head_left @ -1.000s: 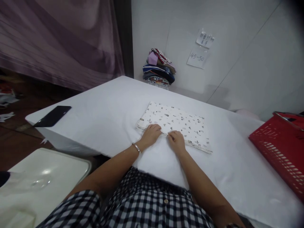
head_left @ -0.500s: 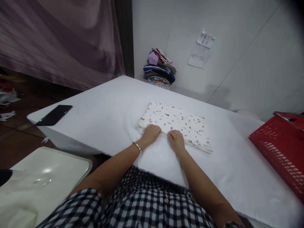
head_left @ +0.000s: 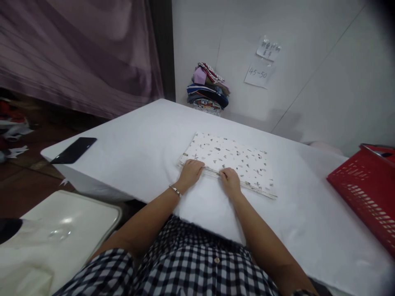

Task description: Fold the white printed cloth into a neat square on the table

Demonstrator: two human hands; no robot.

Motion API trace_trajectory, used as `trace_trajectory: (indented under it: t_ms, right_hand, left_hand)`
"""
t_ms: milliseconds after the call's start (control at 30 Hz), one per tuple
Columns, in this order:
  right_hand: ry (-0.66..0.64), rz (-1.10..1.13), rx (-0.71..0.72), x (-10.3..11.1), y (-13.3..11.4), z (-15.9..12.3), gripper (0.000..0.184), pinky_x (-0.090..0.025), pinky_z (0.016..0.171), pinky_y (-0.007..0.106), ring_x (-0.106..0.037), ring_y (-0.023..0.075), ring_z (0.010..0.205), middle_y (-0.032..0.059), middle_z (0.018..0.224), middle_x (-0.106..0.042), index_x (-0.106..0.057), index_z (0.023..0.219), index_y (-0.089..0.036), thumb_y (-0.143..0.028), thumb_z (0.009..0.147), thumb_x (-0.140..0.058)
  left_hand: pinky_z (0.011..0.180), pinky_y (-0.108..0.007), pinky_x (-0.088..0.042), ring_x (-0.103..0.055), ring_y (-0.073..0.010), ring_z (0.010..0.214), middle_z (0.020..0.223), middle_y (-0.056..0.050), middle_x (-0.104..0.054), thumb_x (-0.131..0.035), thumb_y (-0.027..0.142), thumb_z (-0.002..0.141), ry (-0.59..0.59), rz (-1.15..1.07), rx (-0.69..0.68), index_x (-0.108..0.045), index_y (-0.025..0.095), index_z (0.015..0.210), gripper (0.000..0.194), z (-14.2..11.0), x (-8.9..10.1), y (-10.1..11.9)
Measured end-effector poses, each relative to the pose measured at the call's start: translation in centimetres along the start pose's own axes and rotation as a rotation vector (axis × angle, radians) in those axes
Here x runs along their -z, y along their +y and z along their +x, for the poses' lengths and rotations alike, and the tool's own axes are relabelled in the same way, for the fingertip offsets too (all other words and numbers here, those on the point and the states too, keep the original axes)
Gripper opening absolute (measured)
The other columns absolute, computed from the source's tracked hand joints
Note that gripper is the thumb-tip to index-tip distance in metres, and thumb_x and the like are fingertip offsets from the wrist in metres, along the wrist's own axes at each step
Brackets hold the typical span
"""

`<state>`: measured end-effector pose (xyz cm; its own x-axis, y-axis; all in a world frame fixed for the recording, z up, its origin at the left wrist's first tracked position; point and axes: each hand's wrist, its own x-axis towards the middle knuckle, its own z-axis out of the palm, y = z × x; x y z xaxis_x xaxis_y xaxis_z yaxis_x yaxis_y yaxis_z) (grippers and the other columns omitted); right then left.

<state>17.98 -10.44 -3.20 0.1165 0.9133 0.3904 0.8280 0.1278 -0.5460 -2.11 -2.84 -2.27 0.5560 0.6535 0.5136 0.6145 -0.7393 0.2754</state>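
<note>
A folded white cloth with small dark prints [head_left: 234,158] lies flat on the white-covered table [head_left: 145,139], several layers thick. My left hand [head_left: 190,172] rests at the cloth's near edge, left of centre, fingers curled onto that edge. My right hand [head_left: 230,181] sits just to its right at the same edge, fingers bent and pinching the layers. A thin bracelet circles my left wrist. My checked shirt fills the bottom of the view.
A black phone [head_left: 73,150] lies at the table's left corner. A red plastic basket [head_left: 367,189] stands at the right edge. A pile of folded clothes [head_left: 207,88] sits against the far wall under two paper notes [head_left: 261,61]. A cream-coloured lid [head_left: 61,230] is at lower left.
My left hand has slid slightly left and curled tighter on the cloth's near edge. The right hand has barely moved. The view has shifted a little.
</note>
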Motion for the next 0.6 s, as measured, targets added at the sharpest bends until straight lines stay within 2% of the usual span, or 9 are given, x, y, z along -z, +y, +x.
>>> trace_trajectory:
  t_ms: [100,233,367,600]
  right_hand:
    - [0.007,0.013,-0.012,-0.1,0.0,0.0,0.019,-0.038,0.077,0.032,-0.052,0.0187,0.082,0.0032,0.083,-0.062,-0.060,0.080,-0.022,-0.027,0.091,-0.045]
    - [0.008,0.004,-0.012,-0.1,-0.1,0.0,0.020,-0.038,0.078,0.032,-0.052,0.0190,0.083,0.0032,0.084,-0.062,-0.061,0.080,-0.022,-0.027,0.091,-0.045]
    - [0.008,-0.009,0.000,-0.1,-0.2,-0.1,0.020,-0.038,0.079,0.032,-0.052,0.0191,0.084,0.0037,0.085,-0.063,-0.062,0.082,-0.022,-0.027,0.091,-0.045]
    - [-0.007,-0.048,0.017,-0.3,-0.1,0.0,0.021,-0.038,0.079,0.032,-0.052,0.0193,0.085,0.0038,0.086,-0.063,-0.063,0.083,-0.022,-0.029,0.092,-0.045]
  left_hand:
    - [0.092,-0.040,-0.041,-0.055,-0.0204,0.105,0.104,-0.007,-0.065,-0.045,0.013,0.088,0.027,0.026,-0.061,-0.063,0.019,0.088,0.019,-0.1,0.2,0.3]
    - [0.099,-0.041,-0.036,-0.045,-0.0219,0.123,0.121,-0.004,-0.060,-0.047,0.014,0.088,-0.022,0.066,-0.211,-0.066,0.022,0.088,0.021,-0.2,0.0,0.9]
    - [0.101,-0.043,-0.035,-0.043,-0.0226,0.126,0.126,-0.004,-0.058,-0.046,0.020,0.091,-0.072,0.110,-0.183,-0.067,0.023,0.089,0.021,0.1,-0.5,1.3]
    - [0.102,-0.044,-0.034,-0.043,-0.0234,0.126,0.127,-0.006,-0.058,-0.045,0.015,0.091,-0.119,0.142,-0.197,-0.066,0.020,0.084,0.022,0.5,-0.7,1.5]
